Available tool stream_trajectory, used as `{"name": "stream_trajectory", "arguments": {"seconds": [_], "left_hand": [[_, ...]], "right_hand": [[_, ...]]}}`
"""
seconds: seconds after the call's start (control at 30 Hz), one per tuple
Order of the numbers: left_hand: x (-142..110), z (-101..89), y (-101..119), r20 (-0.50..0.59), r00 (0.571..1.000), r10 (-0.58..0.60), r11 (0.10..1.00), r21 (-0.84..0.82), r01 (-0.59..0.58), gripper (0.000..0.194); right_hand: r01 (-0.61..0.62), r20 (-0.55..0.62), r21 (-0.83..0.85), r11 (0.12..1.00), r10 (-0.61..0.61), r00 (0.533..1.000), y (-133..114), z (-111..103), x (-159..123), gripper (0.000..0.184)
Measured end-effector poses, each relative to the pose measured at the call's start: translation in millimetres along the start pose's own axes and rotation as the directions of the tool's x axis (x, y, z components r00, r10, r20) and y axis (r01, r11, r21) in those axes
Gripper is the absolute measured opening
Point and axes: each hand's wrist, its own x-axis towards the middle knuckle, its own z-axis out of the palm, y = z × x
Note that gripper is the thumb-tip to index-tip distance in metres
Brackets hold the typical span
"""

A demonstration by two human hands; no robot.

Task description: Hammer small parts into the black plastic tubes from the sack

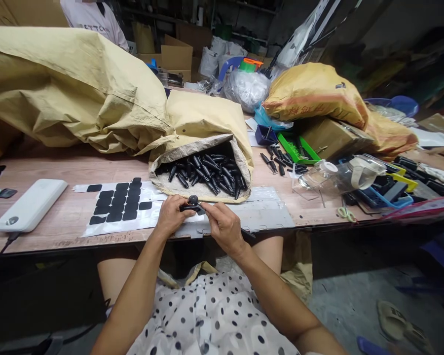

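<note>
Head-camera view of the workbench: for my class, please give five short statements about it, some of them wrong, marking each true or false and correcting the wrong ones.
1. The left hand holds a small black part. True.
2. The open sack is full of white bottles. False: slim black pieces show in its mouth.
3. The white device lies to the left of the white sheet. True.
4. The black pads on that sheet are round discs. False: they are squarish with rounded corners.
5. The green tray is left of the open sack in the picture. False: it is on the right.
</note>
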Motion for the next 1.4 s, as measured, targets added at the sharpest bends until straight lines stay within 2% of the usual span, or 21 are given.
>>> {"name": "stream_trajectory", "arguments": {"seconds": [0.1,0.2,0.37,0.53,0.8,0.9,1.0,1.07,1.1,1.17,1.2,1.23,1.27,1.4], "left_hand": [[0,-1.4,2,0.014,1.000,-0.001,1.000,0.009,0.001,0.006],[0,-2.3,4,0.031,0.999,-0.014,1.000,-0.008,0.015,0.009],[0,-3.2,3,0.046,0.999,-0.017,1.000,0.004,0.017,0.013],[-2,-4.6,3,0.060,0.998,-0.020,0.997,0.071,0.016,0.014],[-3,-7.2,2,0.073,0.997,0.022,0.992,0.123,-0.031,0.015],[-5,-13.4,8,0.073,0.997,0.020,0.998,0.062,-0.025,0.020],[-19,-26.0,23,0.103,0.995,-0.015,0.990,-0.138,0.029,0.032],[-33,-34.5,36,0.249,0.968,-0.029,0.947,-0.303,0.106,0.039],[-40,-37.3,42,0.366,0.931,-0.017,0.921,-0.356,0.157,0.041],[-54,-37.6,50,0.596,0.802,0.021,0.900,-0.360,0.244,0.041],[-61,-34.5,52,0.668,0.744,0.020,0.912,-0.317,0.260,0.039],[-66,-29.2,51,0.701,0.713,-0.004,0.934,-0.253,0.254,0.036],[-71,-21.8,48,0.696,0.716,-0.046,0.957,-0.175,0.231,0.032],[-87,18.3,16,0.464,0.867,-0.181,0.982,0.136,0.132,0.016]], "right_hand": [[0.021,0.046,-0.038,0.999,-0.019,0.999,-1,3,0,0.033],[-0.019,0.039,-0.050,0.999,0.021,0.999,4,2,1,0.034],[-0.084,-0.054,-0.113,0.990,0.079,0.995,31,0,10,0.033],[-0.089,-0.044,-0.250,0.964,0.081,0.996,56,10,9,0.027],[-0.071,-0.018,-0.293,0.953,0.069,0.997,53,15,7,0.025],[-0.081,-0.021,-0.306,0.948,0.079,0.997,51,15,7,0.026],[-0.080,-0.029,-0.315,0.946,0.075,0.997,50,15,8,0.026],[-0.076,-0.023,-0.316,0.946,0.072,0.997,49,15,8,0.026],[-0.075,-0.015,-0.316,0.946,0.074,0.997,49,15,8,0.026],[-0.077,-0.001,-0.318,0.945,0.081,0.997,49,14,9,0.027],[-0.079,0.003,-0.320,0.944,0.085,0.996,49,14,9,0.026],[-0.081,0.004,-0.323,0.943,0.087,0.996,49,14,9,0.026],[-0.082,0.004,-0.325,0.942,0.088,0.996,48,14,9,0.026],[-0.079,0.001,-0.327,0.942,0.084,0.996,47,14,9,0.026]]}}
